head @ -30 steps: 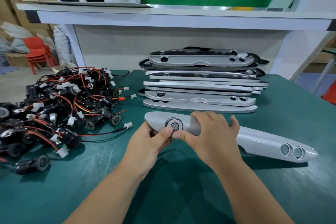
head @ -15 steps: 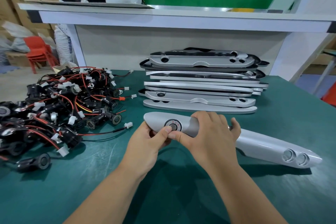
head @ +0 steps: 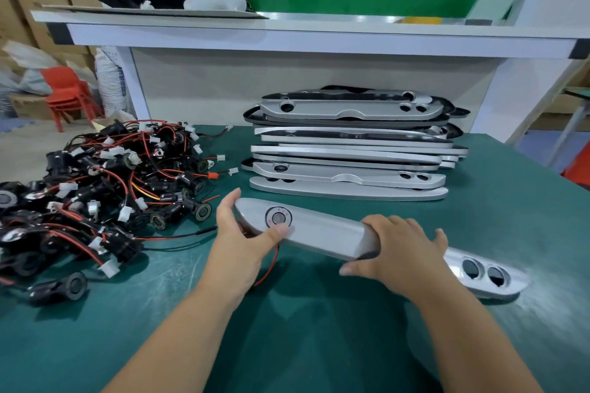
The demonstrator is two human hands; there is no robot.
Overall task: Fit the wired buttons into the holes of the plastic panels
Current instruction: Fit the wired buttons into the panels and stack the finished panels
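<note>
A long silver plastic panel (head: 322, 231) lies slanted on the green table. A round button (head: 278, 217) sits in the hole near its left end, and a red wire (head: 269, 268) trails out underneath. My left hand (head: 238, 241) grips that left end, thumb beside the button. My right hand (head: 400, 254) grips the panel's middle from above. Two empty holes (head: 483, 271) show at the panel's right end. A tangled pile of black wired buttons (head: 105, 191) lies at the left.
A stack of silver panels (head: 351, 143) stands behind the held one, near the white back wall under a shelf (head: 287, 32). One loose button (head: 60, 287) lies near the left front. The table's right edge (head: 542, 150) runs off diagonally.
My right hand has slid rightward from the button to the panel's middle. The button now shows uncovered, and the panel's left end has come up off the table a little.
</note>
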